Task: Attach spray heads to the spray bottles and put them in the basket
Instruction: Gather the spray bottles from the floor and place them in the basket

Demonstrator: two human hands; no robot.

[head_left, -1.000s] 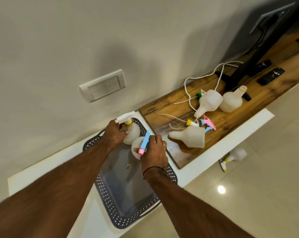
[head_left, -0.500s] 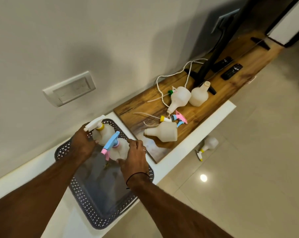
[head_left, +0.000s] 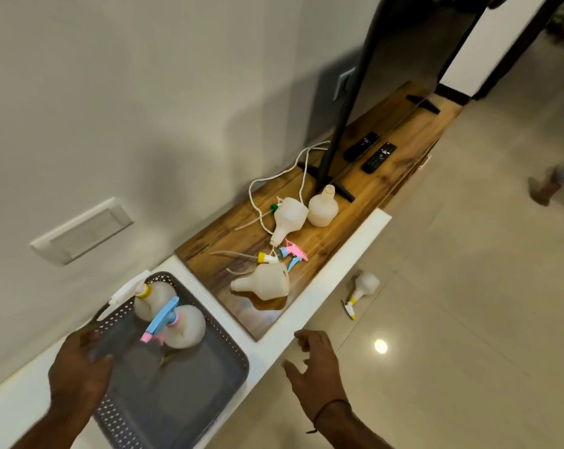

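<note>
1. A long ledge with a white edge runs along a pale wall; part of its top is a wooden panel, and beyond its outer edge lies a glossy tiled floor.
2. The grey perforated basket sits on the white end of the ledge, and everything below is placed from it.
3. The left hand is at the basket's wall-side rim, fingers curled over the edge; it is blurred, so whether it grips the rim or only rests on it cannot be told.
4. The right hand hovers off the basket's floor-side edge, fingers loosely spread and slightly bent, holding nothing and touching nothing.
5. Two finished bottles stand inside the basket at its far end, between and beyond the two hands: a bottle with a white and yellow head and, touching it, a bottle with a blue and pink head.
6. Past the basket on the wood lie three headless bottles: one on its side nearest, one tipped over farther on, one upright beside it.
7. Between the first two lie loose spray heads, at least two; a green-tipped one pokes out behind the tipped bottle.
8. One more bottle with a head lies on the floor.
9. Farthest from the basket are two black remotes and a white cord.
</note>
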